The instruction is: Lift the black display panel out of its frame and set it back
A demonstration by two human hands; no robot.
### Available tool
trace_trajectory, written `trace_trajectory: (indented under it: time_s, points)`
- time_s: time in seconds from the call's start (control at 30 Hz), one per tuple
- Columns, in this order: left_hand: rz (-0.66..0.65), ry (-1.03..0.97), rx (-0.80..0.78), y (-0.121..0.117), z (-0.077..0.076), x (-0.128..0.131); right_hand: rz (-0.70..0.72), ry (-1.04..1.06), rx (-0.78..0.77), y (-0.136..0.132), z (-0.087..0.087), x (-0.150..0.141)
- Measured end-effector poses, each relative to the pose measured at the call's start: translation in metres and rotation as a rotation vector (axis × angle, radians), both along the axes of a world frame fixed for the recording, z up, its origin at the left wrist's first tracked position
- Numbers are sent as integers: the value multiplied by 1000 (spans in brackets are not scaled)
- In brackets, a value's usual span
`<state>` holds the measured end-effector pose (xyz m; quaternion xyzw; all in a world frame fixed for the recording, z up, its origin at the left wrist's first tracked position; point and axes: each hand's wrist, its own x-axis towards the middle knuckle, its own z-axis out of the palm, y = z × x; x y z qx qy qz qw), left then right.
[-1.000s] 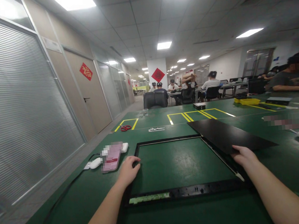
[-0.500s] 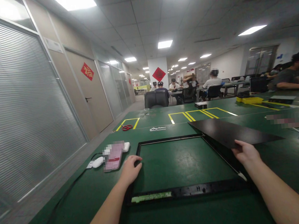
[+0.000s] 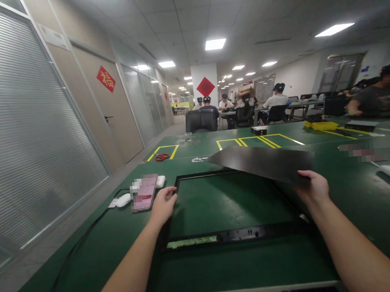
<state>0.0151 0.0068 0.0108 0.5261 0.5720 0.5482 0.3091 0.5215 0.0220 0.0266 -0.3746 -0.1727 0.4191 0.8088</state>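
A thin dark panel (image 3: 264, 162) is tilted in my right hand (image 3: 315, 188), whose thumb and fingers are closed on its near right corner. It hangs over the far right part of a black rectangular frame (image 3: 242, 234) lying on the green table. A strip of green circuit board (image 3: 192, 242) shows in the frame's near side, toward the left. My left hand (image 3: 164, 204) has its fingers curled over the frame's left side, gripping it. The panel hides the frame's far right corner.
Left of the frame lie a pink phone (image 3: 145, 192), a white earbud case (image 3: 161, 181) and a white mouse-shaped piece with a black cable (image 3: 84, 238). Red scissors (image 3: 162, 157) and small white pieces (image 3: 199, 159) sit beyond. A yellow tray (image 3: 321, 125) stands far right. Several people sit behind.
My right hand has brought the panel leftward, so it now covers more of the frame's far right side. My left hand stays at the frame's left side. The camera view has shifted slightly.
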Motion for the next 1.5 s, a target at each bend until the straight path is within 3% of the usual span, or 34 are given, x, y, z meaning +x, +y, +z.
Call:
trace_trajectory:
  time_s: [0.17, 0.33, 0.63, 0.73, 0.97, 1.27, 1.5]
  points:
    - [-97, -360, -52, -5, 15, 5, 160, -60, -121, -12, 11, -8]
    - [-268, -771, -245, -20, 39, 5, 349, -189, -219, -19, 17, -13]
    - [-214, -807, -207, -23, 47, 3, 625, -348, -414, -29, 24, -30]
    - [-213, -789, -199, -25, 49, 4, 594, -367, -511, -24, 22, -26]
    - [-221, -699, -267, -27, 47, 0, 307, -448, -506, -16, 16, -20]
    - [-121, -691, -186, -16, 40, -9, 357, -522, -502, -24, 21, -34]
    - [-239, -556, -196, -17, 35, -9, 290, -637, -538, -24, 22, -30]
